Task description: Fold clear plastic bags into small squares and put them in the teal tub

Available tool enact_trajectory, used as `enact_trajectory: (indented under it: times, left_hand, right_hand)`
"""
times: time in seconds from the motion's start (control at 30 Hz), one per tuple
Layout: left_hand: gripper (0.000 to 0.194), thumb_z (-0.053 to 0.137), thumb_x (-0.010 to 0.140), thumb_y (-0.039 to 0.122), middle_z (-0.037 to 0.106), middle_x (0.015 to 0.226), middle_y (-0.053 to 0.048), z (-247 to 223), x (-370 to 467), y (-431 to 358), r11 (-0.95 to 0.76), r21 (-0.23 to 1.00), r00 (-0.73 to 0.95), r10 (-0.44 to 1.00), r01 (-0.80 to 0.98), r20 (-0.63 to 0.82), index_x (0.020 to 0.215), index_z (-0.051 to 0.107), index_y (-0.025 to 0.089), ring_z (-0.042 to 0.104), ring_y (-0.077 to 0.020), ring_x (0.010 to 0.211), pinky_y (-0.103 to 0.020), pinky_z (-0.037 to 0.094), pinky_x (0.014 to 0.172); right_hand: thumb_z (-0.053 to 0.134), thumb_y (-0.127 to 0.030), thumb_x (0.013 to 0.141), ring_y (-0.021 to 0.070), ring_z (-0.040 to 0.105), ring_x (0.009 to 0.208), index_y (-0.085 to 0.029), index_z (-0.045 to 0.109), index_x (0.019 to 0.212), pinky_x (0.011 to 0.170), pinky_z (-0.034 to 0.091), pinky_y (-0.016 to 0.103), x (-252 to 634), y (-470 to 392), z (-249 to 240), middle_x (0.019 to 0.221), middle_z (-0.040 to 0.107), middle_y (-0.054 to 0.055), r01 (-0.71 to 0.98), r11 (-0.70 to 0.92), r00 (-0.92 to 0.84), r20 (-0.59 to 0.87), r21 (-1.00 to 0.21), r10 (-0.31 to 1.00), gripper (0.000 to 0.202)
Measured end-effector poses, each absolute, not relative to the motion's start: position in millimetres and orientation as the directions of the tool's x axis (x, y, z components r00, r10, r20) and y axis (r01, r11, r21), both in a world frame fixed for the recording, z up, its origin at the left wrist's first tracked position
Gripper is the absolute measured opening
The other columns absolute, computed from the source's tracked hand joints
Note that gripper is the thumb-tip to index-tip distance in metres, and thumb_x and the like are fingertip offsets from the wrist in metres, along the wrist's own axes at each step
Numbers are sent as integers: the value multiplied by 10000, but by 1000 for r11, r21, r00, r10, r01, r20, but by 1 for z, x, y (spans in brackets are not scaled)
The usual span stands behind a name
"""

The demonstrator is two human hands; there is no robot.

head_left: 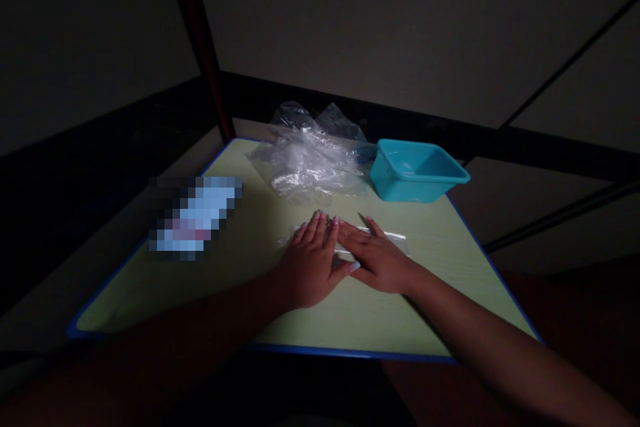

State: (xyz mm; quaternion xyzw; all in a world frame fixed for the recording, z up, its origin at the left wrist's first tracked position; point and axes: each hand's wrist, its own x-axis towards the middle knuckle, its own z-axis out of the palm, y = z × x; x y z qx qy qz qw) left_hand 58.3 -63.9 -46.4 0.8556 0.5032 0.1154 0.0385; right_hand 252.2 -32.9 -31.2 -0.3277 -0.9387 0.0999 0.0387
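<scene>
Both hands lie flat on a clear plastic piece (395,240) at the middle of the pale green table (430,320). My left hand (311,267) is palm down with its fingers stretched forward, resting on the plastic's left part. My right hand (373,253) also lies palm down, fingers pointing to the left, their tips against my left hand. The plastic shows past my right hand and between the two hands; the rest of it is hidden under them. Behind the hands sits a crumpled heap of clear plastic bags (315,160).
A turquoise plastic basin (413,187) stands at the table's back right corner, beside the heap. On the left side of the table lies a pixelated, light blue object (200,217). Dark walls rise behind and to the left of the table, which has a blue edge.
</scene>
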Motion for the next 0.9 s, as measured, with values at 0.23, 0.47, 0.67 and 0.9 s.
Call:
enact_trajectory:
  times: [0.23,0.47,0.67,0.9]
  left_hand:
    - [806,378,938,618,293,1524,-301,-52,45,-60,-487,145,458,868,861,194,1460,342,5,237,-384,1446,-528,314,1112]
    - [660,354,978,452,273,1550,-249,-41,19,-57,-435,58,433,900,898,47,1479,310,24,244,-326,1457,-583,285,1113]
    - [649,317,982,403,240,1555,-266,-34,-6,-61,-282,6,282,959,959,-25,1494,265,7,222,-348,1461,-667,235,1093]
    - [692,347,986,443,142,1576,-284,-9,49,-58,-275,69,267,958,959,107,1488,244,-22,146,-352,1478,-628,225,1117]
  right_hand:
    - [405,-483,981,246,263,1448,-225,127,1552,1146,80,621,250,-34,-29,1564,275,139,608,763,-778,27,-217,628,686]
    - [414,-475,981,233,247,1453,-220,146,1550,1162,62,589,248,-35,-28,1565,273,126,612,753,-773,15,-242,634,678]
    - [394,-490,986,229,225,1460,-180,182,1542,1163,69,593,247,-34,-30,1570,255,126,616,742,-767,12,-265,642,671]
    - [426,-492,972,244,287,1441,-201,246,1531,1158,103,602,248,-37,-31,1551,312,131,618,735,-758,38,-280,651,656]
